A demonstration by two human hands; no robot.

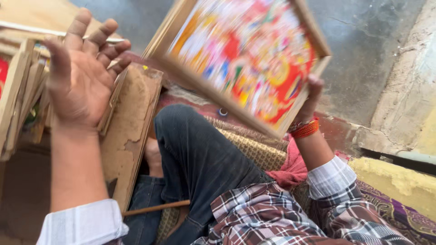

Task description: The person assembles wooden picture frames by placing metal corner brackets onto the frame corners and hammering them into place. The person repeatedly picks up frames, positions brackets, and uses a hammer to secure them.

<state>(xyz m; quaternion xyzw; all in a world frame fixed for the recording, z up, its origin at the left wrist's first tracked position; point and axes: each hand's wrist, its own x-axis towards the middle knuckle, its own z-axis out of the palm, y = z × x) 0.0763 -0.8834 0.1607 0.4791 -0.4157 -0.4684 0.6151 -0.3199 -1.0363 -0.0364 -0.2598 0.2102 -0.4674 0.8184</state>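
Grey, cracked concrete fills the upper right of the frame, with a rough plastered ledge (404,104) running down the right edge and a patterned mat (254,149) under you at centre. Your bent leg in dark jeans (195,159) crosses the middle of the frame, and your plaid shirt (272,213) takes up the lower centre and lower right. At top centre, your right hand (311,97) holds a wooden-framed picture (247,56) tilted in the air; its bright red, yellow and orange print is blurred, so you cannot make out what it shows. That hand's fingers are closed around the frame's lower right corner, mostly hidden behind it, and an orange thread band (305,129) wraps the wrist just below. Your left hand (84,72) is raised at upper left, palm facing you, fingers spread and slightly curled, holding nothing. Behind it, a brown backing board (131,131) leans at left of centre, and a stack of wooden frames (20,95) stands on edge at the far left. A thin wooden stick (156,208) lies near your leg at lower centre.
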